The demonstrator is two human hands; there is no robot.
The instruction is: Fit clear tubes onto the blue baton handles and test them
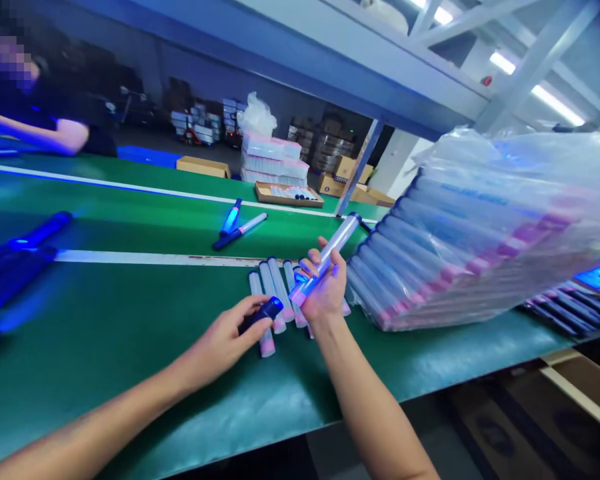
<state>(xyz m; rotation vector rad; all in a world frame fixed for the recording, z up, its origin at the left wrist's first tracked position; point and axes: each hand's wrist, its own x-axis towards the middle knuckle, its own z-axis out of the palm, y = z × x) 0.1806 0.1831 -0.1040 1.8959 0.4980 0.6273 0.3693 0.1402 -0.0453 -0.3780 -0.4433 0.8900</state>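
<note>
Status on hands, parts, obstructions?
Left hand grips dark cylinder. Right hand holds clear tube, tilted. Loose tubes on green table close by; bagged tubes crowd the right.

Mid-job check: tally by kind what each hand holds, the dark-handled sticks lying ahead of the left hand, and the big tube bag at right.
Dark handle in the left hand: 1
Clear tube in the right hand: 1
Dark-handled sticks: 2
Plastic bag of tubes: 1
Total: 5

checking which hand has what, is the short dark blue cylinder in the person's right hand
No, the left hand grips the dark blue cylinder, while the right hand holds a long translucent tube.
</note>
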